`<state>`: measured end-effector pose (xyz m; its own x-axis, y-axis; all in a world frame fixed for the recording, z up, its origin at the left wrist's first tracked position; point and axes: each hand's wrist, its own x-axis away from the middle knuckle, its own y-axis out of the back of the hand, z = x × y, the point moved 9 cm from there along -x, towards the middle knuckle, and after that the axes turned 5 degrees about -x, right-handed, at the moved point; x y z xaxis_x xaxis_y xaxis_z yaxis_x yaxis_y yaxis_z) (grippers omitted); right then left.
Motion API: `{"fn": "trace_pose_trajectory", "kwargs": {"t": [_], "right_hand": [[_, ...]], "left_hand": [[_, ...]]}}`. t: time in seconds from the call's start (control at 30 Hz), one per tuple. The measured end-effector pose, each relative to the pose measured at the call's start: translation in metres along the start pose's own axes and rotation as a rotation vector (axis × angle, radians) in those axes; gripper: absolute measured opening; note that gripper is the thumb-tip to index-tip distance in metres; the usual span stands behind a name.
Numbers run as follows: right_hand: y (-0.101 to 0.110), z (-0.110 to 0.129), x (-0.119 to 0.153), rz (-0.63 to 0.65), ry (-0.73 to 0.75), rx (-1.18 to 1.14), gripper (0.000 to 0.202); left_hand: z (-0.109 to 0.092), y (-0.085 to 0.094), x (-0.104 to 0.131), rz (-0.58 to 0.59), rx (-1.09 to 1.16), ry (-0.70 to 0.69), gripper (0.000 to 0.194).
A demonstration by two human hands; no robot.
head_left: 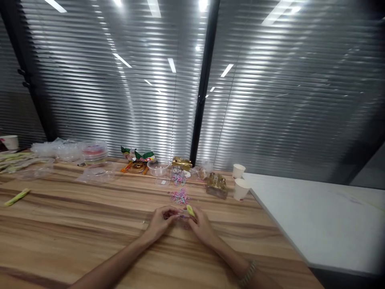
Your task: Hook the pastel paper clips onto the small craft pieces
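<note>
Over the wooden table (99,233), both hands meet in front of me. My left hand (161,221) is closed, thumb and fingers pinching at something small and pinkish-purple that is too blurred to name. My right hand (203,226) is closed around a short yellow-green bundle (190,210), whose end sticks up past the fingers. Between the fingertips there seems to be a bit of clear film, though its shape is hard to make out. Just beyond the hands lies a loose pile of small pink, purple and mint loops (179,196).
Behind the pile stand a clear bowl (158,168), gold packaging (216,185) and paper cups (241,189). Green snack packets (144,155) and stacked clear lids (94,151) line the back left. Another yellow-green bundle (17,197) lies left. A white table (313,216) adjoins on the right.
</note>
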<state>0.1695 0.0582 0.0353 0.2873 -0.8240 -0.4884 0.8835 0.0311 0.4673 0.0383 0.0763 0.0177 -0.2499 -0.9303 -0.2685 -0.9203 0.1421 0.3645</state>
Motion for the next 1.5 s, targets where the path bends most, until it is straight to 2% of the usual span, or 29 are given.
{"fn": "trace_pose_trajectory", "kwargs": {"t": [0.13,0.27,0.43,0.57,0.67,0.77,0.83,0.93,1.0,1.1,1.23,1.33,1.4,1.5], "right_hand": [[-0.007,0.014,0.001,0.085,0.059,-0.006,0.013],[-0.009,0.017,0.001,0.108,0.071,0.031,0.017],[-0.009,0.013,0.001,0.097,0.060,0.030,0.021],[-0.007,0.012,0.002,0.061,0.065,0.065,0.018],[-0.002,0.010,0.001,0.009,0.059,0.083,0.016],[0.008,0.004,0.000,-0.087,0.020,0.058,0.018],[0.012,0.001,0.000,-0.126,-0.007,0.031,0.019],[0.009,0.004,0.001,-0.090,0.018,0.040,0.018],[0.001,0.010,0.003,-0.022,0.072,0.077,0.017],[-0.010,0.018,0.008,0.071,0.142,0.094,0.013],[-0.014,0.024,0.008,0.080,0.186,0.020,0.023],[-0.017,0.024,0.007,0.098,0.211,0.041,0.029],[-0.022,0.020,0.008,0.135,0.221,0.080,0.032],[-0.028,0.019,0.011,0.182,0.265,0.113,0.033]], "left_hand": [[-0.006,-0.003,0.001,0.017,0.015,-0.021,0.022],[-0.007,-0.006,0.002,0.030,0.030,-0.050,0.021],[-0.003,-0.010,0.003,0.054,0.065,-0.016,0.026],[-0.008,-0.012,0.005,0.064,0.120,0.014,0.030],[-0.016,-0.021,0.007,0.149,0.260,0.042,0.035],[-0.018,-0.033,0.010,0.271,0.350,0.146,0.035],[-0.015,-0.040,0.015,0.361,0.330,0.233,0.034],[-0.013,-0.044,0.020,0.446,0.254,0.276,0.033],[-0.011,-0.040,0.020,0.416,0.235,0.269,0.036],[-0.008,-0.026,0.015,0.276,0.236,0.264,0.040],[-0.005,-0.005,0.007,0.050,0.264,0.204,0.039],[-0.001,0.008,0.004,-0.070,0.238,0.164,0.040],[-0.001,0.012,0.004,-0.104,0.199,0.123,0.038],[-0.015,0.009,0.006,-0.070,0.149,-0.006,0.031]]}}
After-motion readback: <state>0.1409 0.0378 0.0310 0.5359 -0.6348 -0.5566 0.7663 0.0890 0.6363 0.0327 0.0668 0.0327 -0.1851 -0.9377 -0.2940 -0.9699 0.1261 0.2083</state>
